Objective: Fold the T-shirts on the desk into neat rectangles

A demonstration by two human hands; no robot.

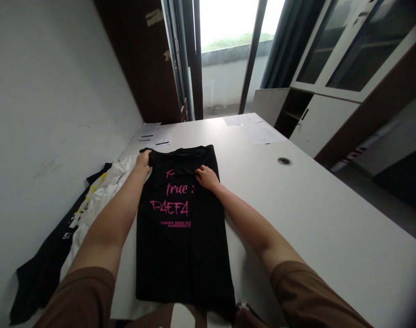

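A black T-shirt (166, 264) with pink lettering lies on the white table in front of me. Its right side is folded inward over part of the print, and its hem hangs near the table's front edge. At the shirt's upper left corner, my left hand (144, 159) is closed on the fabric of the shoulder or sleeve. My right hand (207, 176) rests on the folded right part, its fingers curled against the cloth; whether they pinch it is hard to see.
White and black garments (101, 187) are heaped at the left against the wall. Paper sheets (156, 134) lie at the back left, more papers (255, 127) at the back right. A cable hole (285, 161) pierces the white table (296, 218). Cabinets (327, 114) stand to the right.
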